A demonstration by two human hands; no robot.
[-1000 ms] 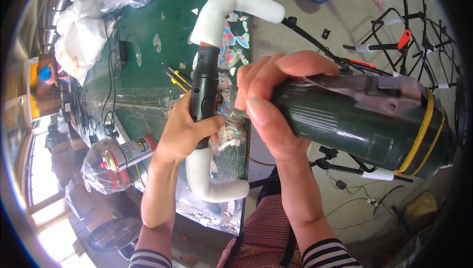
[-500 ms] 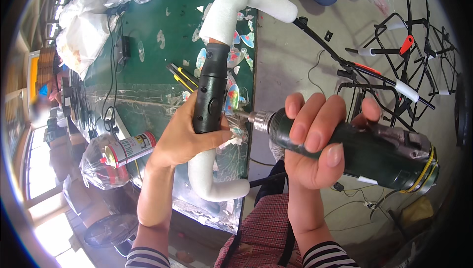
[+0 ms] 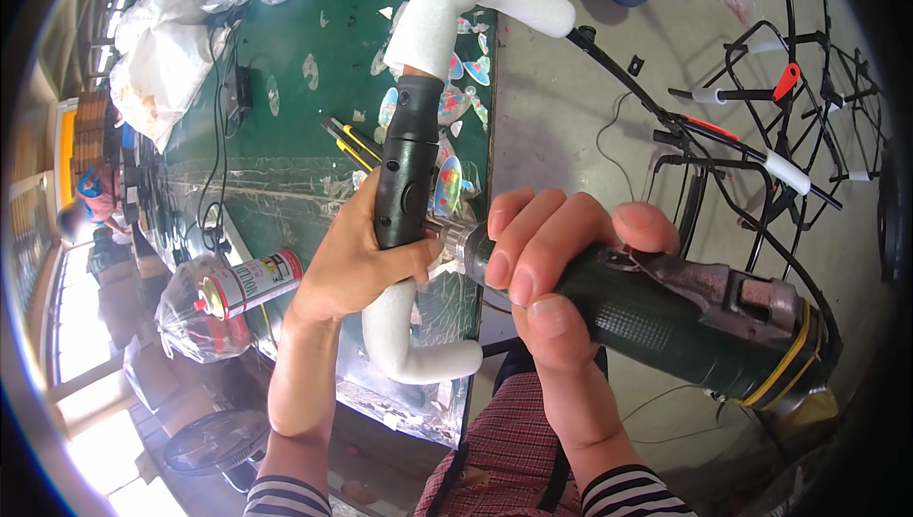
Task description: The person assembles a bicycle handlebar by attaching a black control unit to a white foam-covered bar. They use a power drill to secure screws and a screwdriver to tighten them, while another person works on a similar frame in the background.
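Observation:
My left hand [image 3: 340, 265] is wrapped round the black plastic joint [image 3: 406, 160] in the middle of a handlebar. White foam sleeves [image 3: 456, 3] pad the handlebar above and below the joint, and a bare piece of tube shows by the upper sleeve. Dark holes dot the joint. My right hand [image 3: 571, 265] grips a dark green power screwdriver [image 3: 685, 322] with a yellow band near its rear. Its metal chuck [image 3: 463, 243] points left and meets the joint's right side, beside my left fingers. The bit's tip is hidden there.
Yellow-and-black cutters [image 3: 357, 146] lie on the green table [image 3: 276, 136] among scattered stickers and scraps. A spray can [image 3: 252, 284] and plastic bags [image 3: 157, 89] are at the left. Black metal frames [image 3: 770, 127] stand on the floor at the right, one joined to the handlebar.
My right hand has moved the screwdriver left, bringing its tip from a gap beside the joint up against it. The tool's rear has swung lower. My left hand keeps its hold.

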